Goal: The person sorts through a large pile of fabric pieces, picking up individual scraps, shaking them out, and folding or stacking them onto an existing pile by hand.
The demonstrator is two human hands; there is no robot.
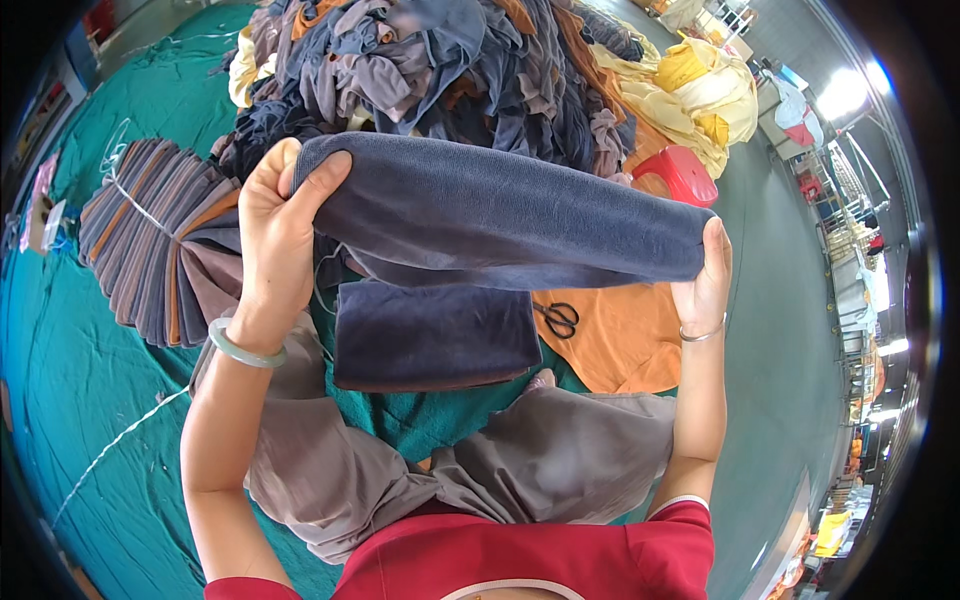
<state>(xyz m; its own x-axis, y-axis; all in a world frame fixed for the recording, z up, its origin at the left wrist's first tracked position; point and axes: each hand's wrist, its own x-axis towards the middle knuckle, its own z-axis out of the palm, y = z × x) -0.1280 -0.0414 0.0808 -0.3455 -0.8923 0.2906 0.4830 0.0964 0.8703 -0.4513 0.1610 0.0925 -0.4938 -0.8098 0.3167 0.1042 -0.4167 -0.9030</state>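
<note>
A dark blue-grey plush cloth (pixel 495 210) is stretched between my two raised hands, folded over along its top edge. My left hand (pixel 289 195) pinches its left end between thumb and fingers. At the other end, my right hand (pixel 705 270) grips the lower right corner. Below the held cloth, a neat stack of folded dark cloths (pixel 439 337) lies on the green ground sheet (pixel 405 420) between my legs. Just right of the stack are black-handled scissors (pixel 560 320), their blades partly hidden, on an orange cloth (pixel 622 337).
A big heap of loose grey, blue and orange cloths (pixel 450 75) rises ahead. To the left lies a bundle of folded cloths (pixel 150 240) tied with white string. A red plastic stool (pixel 681 176) and yellow cloth bundles (pixel 705 90) stand at the right.
</note>
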